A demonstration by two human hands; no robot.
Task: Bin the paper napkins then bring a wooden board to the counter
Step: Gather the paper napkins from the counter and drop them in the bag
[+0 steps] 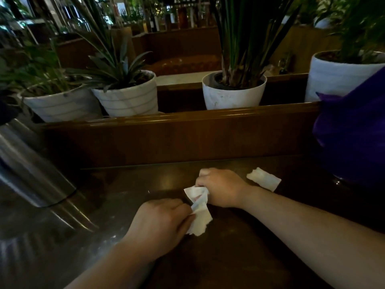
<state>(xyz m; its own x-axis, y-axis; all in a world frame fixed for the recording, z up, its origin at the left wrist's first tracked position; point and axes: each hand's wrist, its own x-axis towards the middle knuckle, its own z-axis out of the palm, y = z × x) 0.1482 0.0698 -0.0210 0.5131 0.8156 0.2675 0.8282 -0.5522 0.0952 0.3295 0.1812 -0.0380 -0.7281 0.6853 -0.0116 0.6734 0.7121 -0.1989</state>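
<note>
No writing legible; both hands, left hand (pixel 160 221) and right hand (pixel 221 187), seemingly clutch one crumpled paper napkin (pixel 199 213), fingers closed, above the worktop (pixel 239 257)

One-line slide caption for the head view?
Both hands, left hand and right hand, gather crumpled napkins; another napkin lies on the dark table.

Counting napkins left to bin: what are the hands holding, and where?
Both hold one crumpled napkin: right hand grips its top, left hand its lower edge.
</note>
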